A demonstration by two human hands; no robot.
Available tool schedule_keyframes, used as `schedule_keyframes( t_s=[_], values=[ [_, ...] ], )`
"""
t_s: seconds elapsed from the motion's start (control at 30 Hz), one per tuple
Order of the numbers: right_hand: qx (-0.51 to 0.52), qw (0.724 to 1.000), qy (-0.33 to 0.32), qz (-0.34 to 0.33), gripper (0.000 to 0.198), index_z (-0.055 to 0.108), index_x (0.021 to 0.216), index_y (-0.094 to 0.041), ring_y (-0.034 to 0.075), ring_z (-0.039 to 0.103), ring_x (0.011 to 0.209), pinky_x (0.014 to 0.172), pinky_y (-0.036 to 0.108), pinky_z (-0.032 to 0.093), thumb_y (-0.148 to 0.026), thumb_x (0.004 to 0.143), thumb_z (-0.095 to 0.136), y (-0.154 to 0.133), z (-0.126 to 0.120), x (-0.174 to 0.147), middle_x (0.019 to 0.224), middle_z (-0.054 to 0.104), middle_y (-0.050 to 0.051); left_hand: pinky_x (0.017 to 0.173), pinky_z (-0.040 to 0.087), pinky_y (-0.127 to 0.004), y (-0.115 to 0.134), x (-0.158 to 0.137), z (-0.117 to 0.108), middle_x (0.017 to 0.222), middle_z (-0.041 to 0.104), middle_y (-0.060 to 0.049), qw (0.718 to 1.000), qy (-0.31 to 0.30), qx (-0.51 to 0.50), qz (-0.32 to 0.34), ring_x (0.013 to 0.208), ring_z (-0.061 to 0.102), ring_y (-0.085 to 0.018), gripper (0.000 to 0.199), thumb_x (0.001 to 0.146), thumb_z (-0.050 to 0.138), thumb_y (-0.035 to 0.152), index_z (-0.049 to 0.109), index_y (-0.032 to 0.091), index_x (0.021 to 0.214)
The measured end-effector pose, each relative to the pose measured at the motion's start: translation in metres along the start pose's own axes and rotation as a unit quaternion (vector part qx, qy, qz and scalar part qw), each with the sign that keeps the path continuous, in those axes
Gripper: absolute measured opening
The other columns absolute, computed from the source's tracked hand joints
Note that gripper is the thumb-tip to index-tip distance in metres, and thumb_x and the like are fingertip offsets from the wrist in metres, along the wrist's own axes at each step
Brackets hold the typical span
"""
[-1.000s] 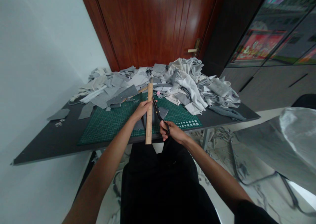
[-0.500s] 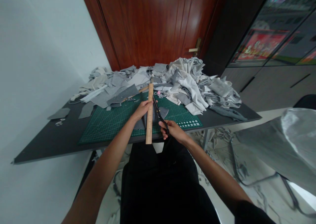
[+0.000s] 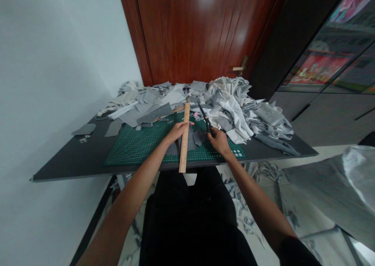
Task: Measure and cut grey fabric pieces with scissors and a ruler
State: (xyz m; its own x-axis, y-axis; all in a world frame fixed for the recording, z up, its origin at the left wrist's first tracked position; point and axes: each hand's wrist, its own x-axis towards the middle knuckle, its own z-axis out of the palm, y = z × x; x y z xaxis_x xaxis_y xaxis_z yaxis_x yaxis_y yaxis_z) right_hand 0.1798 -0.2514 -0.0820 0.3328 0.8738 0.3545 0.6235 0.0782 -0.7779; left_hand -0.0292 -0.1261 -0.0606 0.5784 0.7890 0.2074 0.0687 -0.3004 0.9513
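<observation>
My left hand is closed around a wooden ruler, with a fingertip showing past its right edge. The ruler points away from me, its near end jutting over the table edge. Under and beside it lies grey fabric; whether my left fingers also pinch this cloth, I cannot tell. My right hand grips black-handled scissors, held to the right of the ruler and apart from it, blades pointing away toward the heap. A small flap of grey cloth lies between the ruler and my right hand.
A green cutting mat covers the middle of the dark table. Heaps of grey and white fabric scraps fill its back edge, before a wooden door. A silvery sheet-like bulk stands at right. Scraps litter the floor.
The scissors have moved away from the ruler and cloth, forward and to the right, with my right hand. My left hand keeps its hold on the ruler. The camera view has shifted slightly.
</observation>
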Motion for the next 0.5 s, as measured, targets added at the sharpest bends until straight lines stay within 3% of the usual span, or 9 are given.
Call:
schedule_keyframes(
  t_s=[0.1, 0.2, 0.33, 0.5],
  values=[
    [-0.028, 0.999, 0.033, 0.009, 0.027, 0.07, 0.108, -0.016, 0.027, 0.071, 0.098, 0.092, 0.04, 0.054, -0.029, 0.088, 0.057, 0.012, -0.002, 0.008, 0.107, 0.077, 0.015, 0.06, 0.037, -0.027, 0.001, -0.001, 0.0, 0.064, 0.052, 0.002, 1.0, -0.001, -0.001, 0.003, 0.062, 0.046, -0.016, 0.06, 0.089, 0.059, 0.064, 0.08, 0.015, 0.117],
    [-0.054, 0.997, 0.047, 0.013, 0.033, 0.069, 0.114, -0.012, 0.029, 0.071, 0.101, 0.095, 0.041, 0.054, -0.029, 0.089, 0.055, 0.018, 0.0, 0.008, 0.114, 0.076, 0.019, 0.061, 0.037, -0.027, 0.0, 0.001, -0.001, 0.065, 0.053, 0.001, 1.0, 0.001, -0.005, 0.004, 0.063, 0.046, -0.016, 0.061, 0.089, 0.058, 0.064, 0.08, 0.015, 0.116],
    [-0.094, 0.994, 0.051, 0.007, 0.038, 0.069, 0.121, -0.011, 0.03, 0.071, 0.103, 0.097, 0.041, 0.053, -0.026, 0.088, 0.057, 0.018, 0.002, 0.002, 0.115, 0.075, 0.019, 0.063, 0.038, -0.028, -0.003, 0.003, -0.002, 0.064, 0.053, 0.001, 1.0, 0.005, -0.01, 0.002, 0.063, 0.047, -0.016, 0.064, 0.088, 0.058, 0.066, 0.079, 0.014, 0.119],
    [-0.132, 0.99, 0.037, -0.014, 0.042, 0.068, 0.125, -0.011, 0.03, 0.072, 0.1, 0.096, 0.041, 0.053, -0.021, 0.085, 0.06, 0.014, 0.002, -0.007, 0.111, 0.076, 0.017, 0.071, 0.042, -0.028, -0.007, 0.005, -0.005, 0.075, 0.065, -0.001, 1.0, 0.018, -0.01, 0.006, 0.072, 0.055, -0.018, 0.063, 0.085, 0.061, 0.064, 0.079, 0.013, 0.118]
  ],
)
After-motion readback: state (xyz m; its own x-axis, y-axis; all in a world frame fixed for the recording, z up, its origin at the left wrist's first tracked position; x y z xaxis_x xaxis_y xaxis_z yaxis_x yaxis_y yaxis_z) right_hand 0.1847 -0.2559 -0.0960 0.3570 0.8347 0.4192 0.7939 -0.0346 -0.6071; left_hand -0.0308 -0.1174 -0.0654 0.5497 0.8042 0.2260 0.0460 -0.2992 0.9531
